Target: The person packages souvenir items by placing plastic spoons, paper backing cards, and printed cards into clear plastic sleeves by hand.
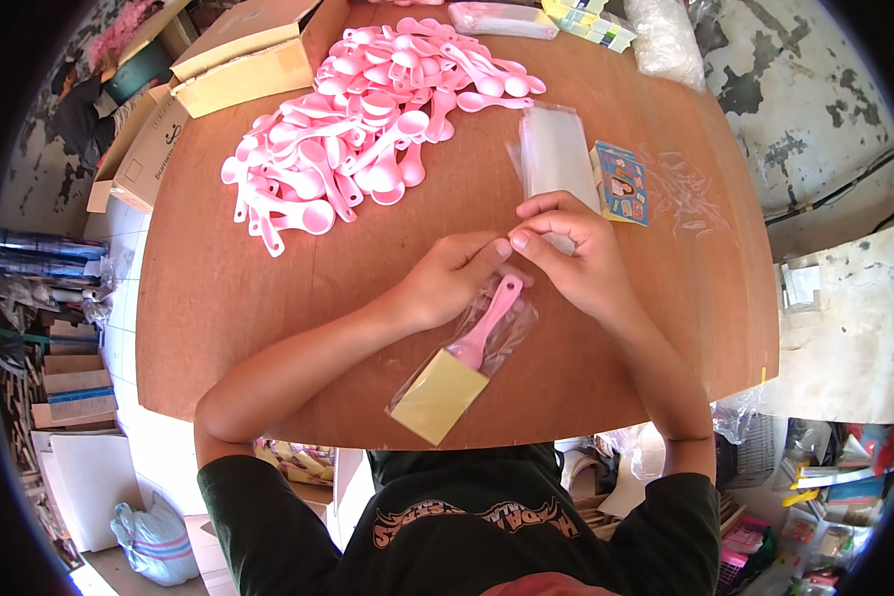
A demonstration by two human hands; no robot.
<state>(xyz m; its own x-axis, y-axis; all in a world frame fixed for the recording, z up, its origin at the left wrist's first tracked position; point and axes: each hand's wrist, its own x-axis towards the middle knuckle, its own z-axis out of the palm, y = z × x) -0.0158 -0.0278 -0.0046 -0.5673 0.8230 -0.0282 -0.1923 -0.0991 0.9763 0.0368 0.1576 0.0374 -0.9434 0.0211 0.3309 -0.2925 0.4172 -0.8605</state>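
A clear plastic bag lies slanted on the table in front of me, holding a pink measuring spoon and a pale yellow card. The card covers the spoon's bowl end, and the handle with its hole points toward my hands. My left hand is closed at the bag's upper end, thumb pressed on the forefinger. Close against it, my right hand pinches with thumb and forefinger; what is between those fingertips is too small to make out. Beyond the right hand lies a stack of clear bags.
A large heap of pink spoons covers the table's far left part, beside a cardboard box. Right of the bag stack are a small blue printed box and loose clear strips. A roll of clear wrap stands far right.
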